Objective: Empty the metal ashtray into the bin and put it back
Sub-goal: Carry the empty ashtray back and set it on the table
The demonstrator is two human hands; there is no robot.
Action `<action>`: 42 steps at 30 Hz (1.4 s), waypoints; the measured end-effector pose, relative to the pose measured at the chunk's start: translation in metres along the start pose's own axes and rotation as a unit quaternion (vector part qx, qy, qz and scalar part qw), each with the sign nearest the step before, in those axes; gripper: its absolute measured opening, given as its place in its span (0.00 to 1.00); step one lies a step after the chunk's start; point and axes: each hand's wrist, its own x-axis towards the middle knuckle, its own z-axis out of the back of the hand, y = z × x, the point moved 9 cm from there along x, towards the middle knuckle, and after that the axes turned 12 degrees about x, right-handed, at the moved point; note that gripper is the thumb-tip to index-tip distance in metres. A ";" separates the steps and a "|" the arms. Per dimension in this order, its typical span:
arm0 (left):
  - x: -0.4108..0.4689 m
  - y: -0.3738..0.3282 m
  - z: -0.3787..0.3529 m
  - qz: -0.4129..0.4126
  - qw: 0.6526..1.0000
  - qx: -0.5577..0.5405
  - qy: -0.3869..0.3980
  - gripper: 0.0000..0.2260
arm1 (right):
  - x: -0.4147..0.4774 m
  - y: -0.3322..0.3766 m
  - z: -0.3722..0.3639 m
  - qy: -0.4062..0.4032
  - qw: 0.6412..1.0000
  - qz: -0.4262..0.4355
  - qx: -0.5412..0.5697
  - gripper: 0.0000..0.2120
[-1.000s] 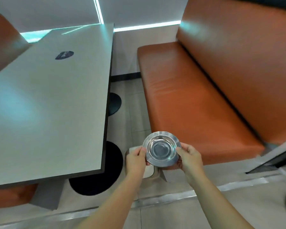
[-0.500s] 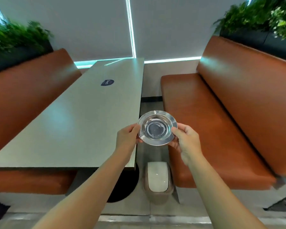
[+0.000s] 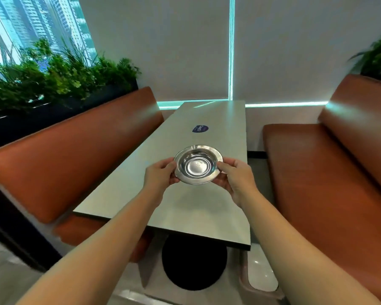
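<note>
A round metal ashtray (image 3: 197, 165) with a shiny, empty-looking bowl is held level above the middle of the grey table (image 3: 185, 212). My left hand (image 3: 161, 175) grips its left rim and my right hand (image 3: 237, 176) grips its right rim, fingers underneath. The bin (image 3: 261, 277), beige with a white lid, stands on the floor at the table's near right corner, partly hidden by my right forearm.
Orange padded benches (image 3: 64, 164) (image 3: 330, 172) flank the table on both sides. A dark round sticker (image 3: 200, 128) lies farther up the tabletop. The table's black round base (image 3: 194, 263) sits under its near end. Planters with green plants (image 3: 53, 78) stand behind the left bench.
Both hands have carried the ashtray up from above the bin and leftward over the tabletop. My view has risen from the floor to the table and window.
</note>
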 end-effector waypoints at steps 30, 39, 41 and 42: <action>0.279 0.041 0.058 0.039 0.993 0.025 0.108 0.14 | 0.198 -0.087 -0.126 -0.141 0.986 0.017 -0.092 0.06; 0.361 0.057 0.009 0.066 0.991 0.031 0.108 0.14 | 0.294 -0.096 -0.106 -0.154 0.983 -0.017 -0.100 0.06; 0.375 0.062 0.000 0.075 0.990 0.031 0.112 0.14 | 0.311 -0.101 -0.103 -0.155 0.982 -0.028 -0.102 0.08; 0.382 0.064 -0.004 0.080 0.990 0.030 0.114 0.14 | 0.319 -0.103 -0.102 -0.155 0.982 -0.033 -0.102 0.08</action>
